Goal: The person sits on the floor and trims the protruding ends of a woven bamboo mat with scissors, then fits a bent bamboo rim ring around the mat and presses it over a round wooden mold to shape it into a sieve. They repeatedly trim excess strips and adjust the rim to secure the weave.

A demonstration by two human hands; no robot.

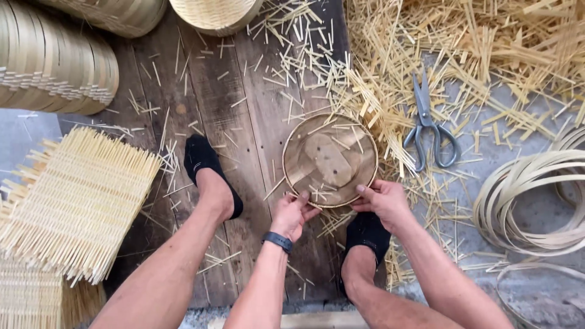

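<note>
— Any packages or labels? Counts?
— No packaging visible. One pair of scissors [429, 122], one woven bamboo mat [76, 201], coiled bamboo strips [527, 204].
— And the grip?
— Left hand [291, 214] and right hand [385, 201] both pinching the near rim of one round bamboo hoop [329, 159], flat on the wooden board [225, 116].

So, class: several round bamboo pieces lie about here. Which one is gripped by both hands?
The small round hoop at centre, near the scissors: left hand and right hand grip its near rim. The others lie untouched.
</note>
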